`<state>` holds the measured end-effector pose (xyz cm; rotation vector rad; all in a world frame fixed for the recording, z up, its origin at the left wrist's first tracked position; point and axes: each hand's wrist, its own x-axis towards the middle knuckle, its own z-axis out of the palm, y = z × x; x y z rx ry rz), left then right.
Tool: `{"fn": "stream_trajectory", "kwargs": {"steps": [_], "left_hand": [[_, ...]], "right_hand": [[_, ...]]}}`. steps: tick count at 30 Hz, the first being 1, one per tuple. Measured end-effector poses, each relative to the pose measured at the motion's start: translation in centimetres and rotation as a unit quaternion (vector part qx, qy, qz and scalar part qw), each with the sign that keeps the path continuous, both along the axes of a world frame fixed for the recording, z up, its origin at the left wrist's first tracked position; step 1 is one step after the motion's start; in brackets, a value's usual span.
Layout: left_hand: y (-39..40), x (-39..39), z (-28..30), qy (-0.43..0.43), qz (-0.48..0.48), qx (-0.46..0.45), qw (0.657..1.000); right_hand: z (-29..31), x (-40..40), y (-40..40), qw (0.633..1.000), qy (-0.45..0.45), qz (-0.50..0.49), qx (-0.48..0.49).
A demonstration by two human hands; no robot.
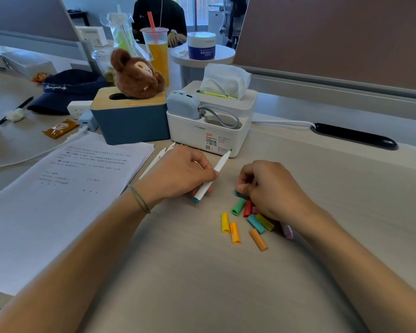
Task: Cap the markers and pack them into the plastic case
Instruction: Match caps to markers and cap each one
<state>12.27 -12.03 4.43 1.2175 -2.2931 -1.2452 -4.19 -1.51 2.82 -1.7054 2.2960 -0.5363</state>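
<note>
On pale wooden desk [202, 284], left hand [178, 174] gripping slim white marker with teal tip [213, 176], tilted, lower end touching desk. Just right, right hand [271, 188] pinching small dark teal plastic cap [241, 194] in curled fingers, above loose cluster of coloured caps [247, 222]. Behind, near white tissue box [214, 121], more white markers [157, 161] beside stacked printed sheets [58, 200].

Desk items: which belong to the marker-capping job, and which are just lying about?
Job: white marker in left hand; teal cap pinched by right hand; loose caps; uncapped markers.

Lying about: papers, tissue box, plush toy, drink.
</note>
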Motion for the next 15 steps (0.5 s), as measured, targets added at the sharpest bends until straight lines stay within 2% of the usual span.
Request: {"fn": "stream_trajectory", "kwargs": {"steps": [3, 8, 11, 15], "left_hand": [[0.1, 0.1, 0.1, 0.004, -0.020, -0.007, 1.000], [0.5, 0.0, 0.4, 0.013, -0.052, -0.020, 0.998], [0.6, 0.0, 0.2, 0.020, -0.061, -0.041, 0.997], [0.5, 0.1, -0.1, 0.028, -0.062, -0.048, 0.997]], "right_hand": [[0.7, -1.5, 0.0, 0.985, -0.149, -0.035, -0.073], [1.7, -3.4, 0.4, 0.916, -0.361, -0.110, -0.138], [1.7, -3.4, 0.3, 0.895, -0.408, -0.112, -0.139], [1.7, -3.1, 0.2, 0.903, -0.396, -0.103, -0.128]]}}
